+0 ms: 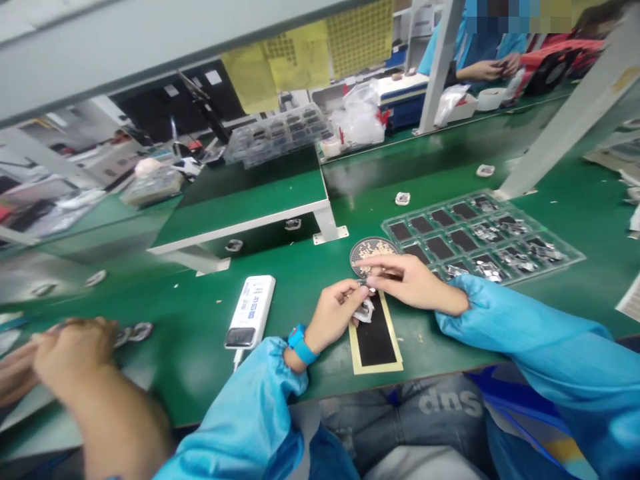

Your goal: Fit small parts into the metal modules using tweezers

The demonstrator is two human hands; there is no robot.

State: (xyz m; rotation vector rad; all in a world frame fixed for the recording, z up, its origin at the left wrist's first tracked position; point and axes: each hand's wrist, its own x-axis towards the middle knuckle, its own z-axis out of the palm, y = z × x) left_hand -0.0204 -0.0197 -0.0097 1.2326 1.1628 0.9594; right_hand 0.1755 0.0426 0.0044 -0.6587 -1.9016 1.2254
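My left hand (pixel 336 312) pinches a small white-and-silver part (pixel 365 310) between thumb and fingers. What exactly the part is cannot be made out. Close beside it, my right hand (pixel 403 280) reaches in with fingers stretched out and apart, its thumb touching or almost touching the part. Beneath both hands lies a black sheet with a pale yellow border (pixel 376 343). Just beyond the right fingers sits a round dark mesh dish (pixel 356 252) with many tiny beige pieces (pixel 375 248) on it.
A clear compartment tray (pixel 560 267) holds black pads and silver parts at right. A white power bank (pixel 253 310) with a cable lies at left. Another person's hands (pixel 75 353) work at far left. A raised green shelf (pixel 240 200) stands behind; another person's hands (pixel 485 70) show at the back.
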